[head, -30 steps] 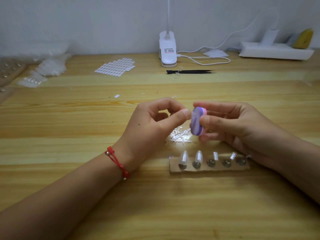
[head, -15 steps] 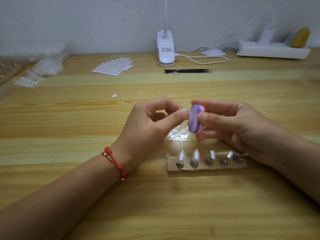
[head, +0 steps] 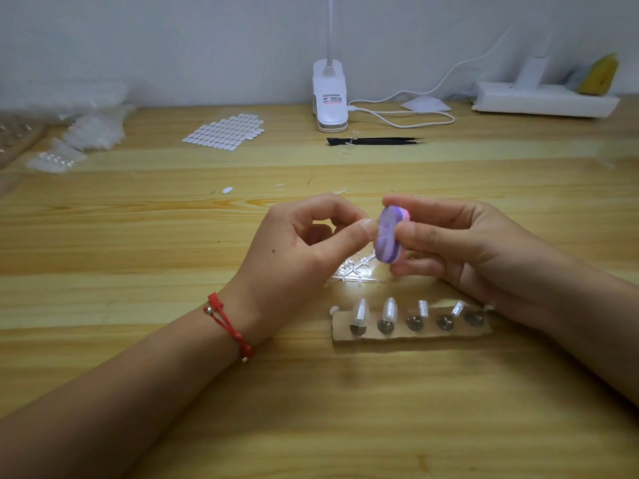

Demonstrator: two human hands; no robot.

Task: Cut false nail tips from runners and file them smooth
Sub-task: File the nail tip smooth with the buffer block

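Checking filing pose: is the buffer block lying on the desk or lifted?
Lifted: right hand grips buffer block on edge, above the runners.

A red cord bracelet (head: 228, 325) rings the left wrist.

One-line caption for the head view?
Right hand holds a purple file against the pinching left hand, above a cardboard strip of mounted nail tips; the pinched item is hidden.

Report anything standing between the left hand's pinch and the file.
Nothing visible does. The left hand has its thumb tip right at the purple face of the file, which the right hand grips. Any nail tip in the pinch is too small to make out.
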